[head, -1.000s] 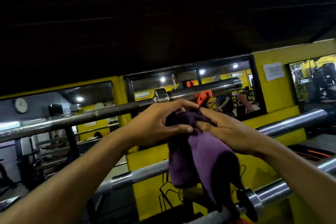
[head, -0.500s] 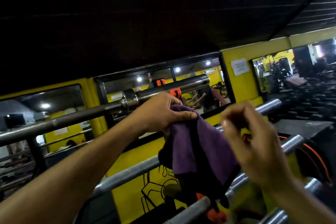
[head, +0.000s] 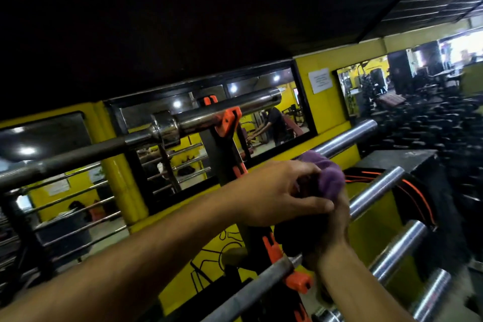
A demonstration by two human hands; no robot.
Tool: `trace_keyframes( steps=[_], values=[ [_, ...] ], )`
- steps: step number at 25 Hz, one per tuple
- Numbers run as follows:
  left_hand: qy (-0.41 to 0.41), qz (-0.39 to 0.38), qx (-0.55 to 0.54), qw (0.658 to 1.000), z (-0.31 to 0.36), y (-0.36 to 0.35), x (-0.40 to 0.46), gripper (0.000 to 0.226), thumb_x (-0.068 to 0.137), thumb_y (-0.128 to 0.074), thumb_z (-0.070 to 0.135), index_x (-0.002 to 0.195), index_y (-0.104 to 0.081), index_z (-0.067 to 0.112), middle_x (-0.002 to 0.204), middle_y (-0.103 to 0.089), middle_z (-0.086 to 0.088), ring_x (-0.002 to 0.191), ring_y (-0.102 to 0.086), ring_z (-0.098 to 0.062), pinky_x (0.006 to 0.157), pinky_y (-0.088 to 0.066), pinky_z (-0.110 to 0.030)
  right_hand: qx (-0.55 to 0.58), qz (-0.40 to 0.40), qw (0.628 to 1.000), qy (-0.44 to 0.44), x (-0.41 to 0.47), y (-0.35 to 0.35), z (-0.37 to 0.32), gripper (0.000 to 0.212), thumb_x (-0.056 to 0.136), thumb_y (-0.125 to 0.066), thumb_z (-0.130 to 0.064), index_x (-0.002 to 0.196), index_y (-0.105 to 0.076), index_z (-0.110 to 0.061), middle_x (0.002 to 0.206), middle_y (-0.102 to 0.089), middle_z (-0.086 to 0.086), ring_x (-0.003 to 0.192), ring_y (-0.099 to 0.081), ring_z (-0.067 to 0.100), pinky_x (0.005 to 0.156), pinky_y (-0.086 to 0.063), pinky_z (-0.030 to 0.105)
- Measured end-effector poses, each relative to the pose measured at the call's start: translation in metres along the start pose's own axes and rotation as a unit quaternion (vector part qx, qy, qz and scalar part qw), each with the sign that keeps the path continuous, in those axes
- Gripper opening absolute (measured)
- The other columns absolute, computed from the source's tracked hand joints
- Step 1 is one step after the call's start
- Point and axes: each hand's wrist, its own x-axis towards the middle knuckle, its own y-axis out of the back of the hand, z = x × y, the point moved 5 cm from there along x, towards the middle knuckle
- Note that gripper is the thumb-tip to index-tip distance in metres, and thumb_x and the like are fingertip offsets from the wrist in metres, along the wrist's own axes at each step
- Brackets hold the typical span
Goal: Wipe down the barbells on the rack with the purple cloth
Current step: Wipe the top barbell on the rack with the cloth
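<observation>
Both hands (head: 300, 204) bunch soft purple cloth (head: 329, 181).

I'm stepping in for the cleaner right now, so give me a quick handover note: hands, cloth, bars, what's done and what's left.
Left hand: grips the purple cloth, bunched, near the second barbell's sleeve.
Right hand: under the cloth, fingers hidden; seems to hold it too.
Top barbell rests on orange hooks; more sleeves lie lower right.
Done: cannot tell which bars are wiped.
Left: wipe the second sleeve, then the lower ones.
</observation>
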Motion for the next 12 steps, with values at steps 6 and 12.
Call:
trace_keyframes(
  steps=[6,12],
  values=[
    [-0.028,0.110,0.261,0.959,-0.060,0.117,-0.050,0.055,0.097,-0.031,0.055,0.149,-0.037,0.037,0.148,-0.036,0.019,0.124,-0.029,0.013,0.098,-0.034,-0.010,-0.208,0.096,0.973,0.036,0.065,0.006,-0.012,0.042,0.097,-0.011,-0.041,0.098,-0.053,-0.034,0.095,-0.064,-0.003,0.099,-0.062,0.021,0.091,-0.034,0.043],
    [0.091,0.026,0.367,0.925,-0.145,0.158,-0.095,0.058,0.097,-0.013,0.058,0.149,0.010,0.047,0.155,0.017,0.030,0.137,0.022,0.018,0.115,0.004,-0.014,0.147,0.110,0.980,0.078,0.088,-0.050,-0.040,0.047,0.104,-0.024,-0.055,0.096,-0.060,-0.025,0.096,-0.070,0.004,0.086,-0.063,0.023,0.081,-0.048,0.031]
  ],
)
